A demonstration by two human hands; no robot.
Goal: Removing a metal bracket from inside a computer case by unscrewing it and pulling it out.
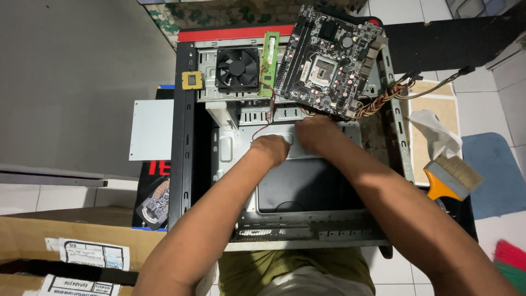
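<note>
Nearest the camera, the person's two bare forearms reach forward over olive-green trousers [285, 268] into an open computer case [186, 164] lying on its side. The left hand [272, 149] is curled knuckles-up on the grey metal tray inside the case, just under a thin red wire [263, 129]; whether it pinches anything cannot be told. The right hand [318, 134] is also bent over, fingers tucked down against the tray right beside the left, and what it holds, if anything, is hidden. Just beyond the hands, a black motherboard [329, 60] rests tilted across the case's upper right corner, its empty square socket facing up, with a braided bundle of cables [383, 98] trailing off its right edge. To its left lie a green memory stick [269, 60], a black cooling fan [236, 68] and, on the case's black edge, a small square processor [192, 80]. At lower left sits a brown cardboard box [33, 241] bearing white rectangular labels with black print. A flat black package [153, 197] with red lettering and a round picture lies beside the case, under a blank white sheet [150, 129]. At right, an orange-handled brush [452, 178] rests near a crumpled white tissue [433, 129].
</note>
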